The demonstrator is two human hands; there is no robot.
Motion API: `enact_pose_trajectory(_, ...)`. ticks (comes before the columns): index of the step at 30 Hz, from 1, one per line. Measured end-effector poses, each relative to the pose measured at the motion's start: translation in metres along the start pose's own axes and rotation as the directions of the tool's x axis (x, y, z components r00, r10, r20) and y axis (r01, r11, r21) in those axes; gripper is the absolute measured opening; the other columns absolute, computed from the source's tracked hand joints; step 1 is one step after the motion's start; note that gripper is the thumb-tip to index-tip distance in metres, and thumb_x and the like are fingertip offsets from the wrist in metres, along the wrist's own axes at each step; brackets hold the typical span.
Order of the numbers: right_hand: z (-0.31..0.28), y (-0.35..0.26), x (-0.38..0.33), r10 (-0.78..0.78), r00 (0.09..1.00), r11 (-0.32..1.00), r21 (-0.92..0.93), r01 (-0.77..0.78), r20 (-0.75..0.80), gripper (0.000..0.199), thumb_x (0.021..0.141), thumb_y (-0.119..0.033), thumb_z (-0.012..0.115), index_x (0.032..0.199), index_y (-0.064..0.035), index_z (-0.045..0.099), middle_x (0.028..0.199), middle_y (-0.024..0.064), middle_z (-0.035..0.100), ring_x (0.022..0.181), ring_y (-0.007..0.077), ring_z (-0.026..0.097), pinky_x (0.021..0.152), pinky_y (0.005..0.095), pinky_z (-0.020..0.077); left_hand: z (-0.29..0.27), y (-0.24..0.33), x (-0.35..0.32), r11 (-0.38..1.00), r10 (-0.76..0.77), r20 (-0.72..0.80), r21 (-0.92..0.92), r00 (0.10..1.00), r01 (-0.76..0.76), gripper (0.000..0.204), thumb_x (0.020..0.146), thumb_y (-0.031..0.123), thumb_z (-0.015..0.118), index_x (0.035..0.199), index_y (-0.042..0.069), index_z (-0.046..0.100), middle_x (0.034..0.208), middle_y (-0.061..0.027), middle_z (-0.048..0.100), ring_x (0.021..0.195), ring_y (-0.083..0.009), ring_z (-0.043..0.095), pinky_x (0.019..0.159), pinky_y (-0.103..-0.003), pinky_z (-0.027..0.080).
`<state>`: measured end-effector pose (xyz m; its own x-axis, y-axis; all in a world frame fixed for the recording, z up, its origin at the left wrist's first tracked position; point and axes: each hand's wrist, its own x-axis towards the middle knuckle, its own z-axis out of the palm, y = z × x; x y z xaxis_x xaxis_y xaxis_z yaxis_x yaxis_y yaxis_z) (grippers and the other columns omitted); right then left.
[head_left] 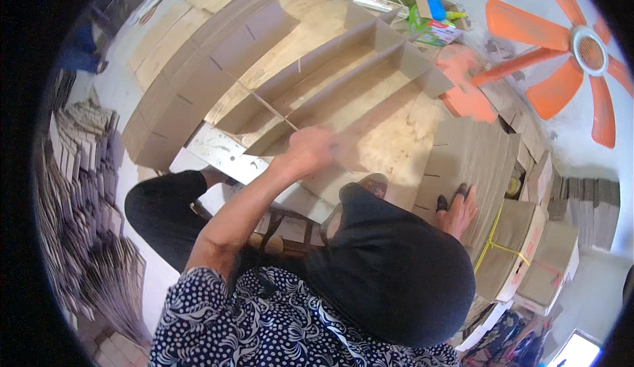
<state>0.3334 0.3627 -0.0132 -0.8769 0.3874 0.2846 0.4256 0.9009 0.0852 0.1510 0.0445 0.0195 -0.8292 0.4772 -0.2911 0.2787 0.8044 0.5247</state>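
Note:
Before me on the board lies a partly joined cardboard divider [343,76], its long brown strips standing on edge and crossed by shorter ones. At its near end my left hand [310,150] is closed around a cardboard strip, somewhat blurred by motion. My right hand [457,214] rests on a stack of slotted cardboard strips [472,156] at the right, fingers apart, with dark covers on the fingertips. My raised knee in black cloth [396,268] hides the right forearm. Another curved stack of slotted strips [205,70] stands at the left.
An orange fan [588,50] stands at the far right, near a small open box [436,20]. Tied cardboard bundles [505,248] lie right of my knee. Heaps of cardboard pieces [86,222] fill the left side. A white power strip [380,4] lies at the back.

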Motion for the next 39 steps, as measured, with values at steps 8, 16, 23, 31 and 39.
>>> enact_pose_trajectory(8, -0.049, 0.026, 0.043, 0.362, 0.931, 0.337, 0.939, -0.074, -0.057, 0.029, 0.088, -0.001, 0.057, 0.116, 0.0013, 0.053, 0.109, 0.0125, 0.058, 0.098, 0.0202, 0.055, 0.086, 0.0342, 0.0466, 0.005, -0.031, -0.057, 0.987, 0.017, -0.019, 0.161, 1.000, -0.013, 0.014, 0.071, 0.008, 0.055, 0.083, 0.000, 0.056, 0.080, -0.0238, 0.062, 0.075, -0.0409, 0.062, 0.065, -0.049, 0.050)
enact_pose_trajectory(16, -0.088, -0.133, 0.124, -0.543, 0.805, 0.449, 0.728, 0.518, -0.238, 0.039, 0.085, 0.002, 0.057, 0.123, 0.0001, 0.051, 0.108, 0.0235, 0.060, 0.095, 0.0340, 0.062, 0.080, 0.0353, 0.0487, 0.017, -0.044, -0.069, 0.993, -0.041, -0.125, 0.102, 0.991, 0.054, 0.015, 0.073, 0.009, 0.055, 0.085, 0.001, 0.056, 0.080, -0.0233, 0.062, 0.075, -0.0405, 0.062, 0.066, -0.049, 0.049)
enact_pose_trajectory(23, -0.106, -0.201, 0.170, -0.780, 0.625, 0.281, 0.876, 0.392, -0.029, 0.039, 0.083, 0.003, 0.055, 0.121, -0.0008, 0.051, 0.104, 0.0252, 0.058, 0.094, 0.0422, 0.057, 0.079, 0.0370, 0.0465, 0.016, -0.037, -0.068, 0.995, -0.074, -0.092, 0.066, 0.993, 0.080, 0.014, 0.073, 0.007, 0.053, 0.086, 0.001, 0.056, 0.081, -0.0230, 0.063, 0.077, -0.0414, 0.062, 0.068, -0.050, 0.049)
enact_pose_trajectory(31, -0.107, -0.228, 0.185, -0.871, 0.485, 0.334, 0.819, 0.467, 0.079, 0.031, 0.083, 0.004, 0.053, 0.114, 0.0004, 0.054, 0.107, 0.0256, 0.057, 0.093, 0.0402, 0.058, 0.079, 0.0363, 0.0459, 0.008, -0.035, -0.070, 0.995, -0.023, -0.091, 0.097, 0.996, 0.032, 0.018, 0.076, 0.014, 0.057, 0.088, 0.001, 0.060, 0.078, -0.0205, 0.064, 0.075, -0.0373, 0.064, 0.065, -0.046, 0.051)
enact_pose_trajectory(39, -0.104, -0.237, 0.182, -0.870, 0.492, 0.263, 0.818, 0.511, -0.028, 0.034, 0.081, 0.005, 0.055, 0.114, 0.0005, 0.055, 0.097, 0.0266, 0.059, 0.088, 0.0407, 0.058, 0.076, 0.0381, 0.0462, 0.004, -0.037, -0.068, 0.996, -0.072, -0.005, 0.044, 0.997, 0.072, 0.018, 0.073, 0.009, 0.056, 0.089, 0.001, 0.057, 0.079, -0.0216, 0.063, 0.078, -0.0400, 0.063, 0.068, -0.049, 0.050)
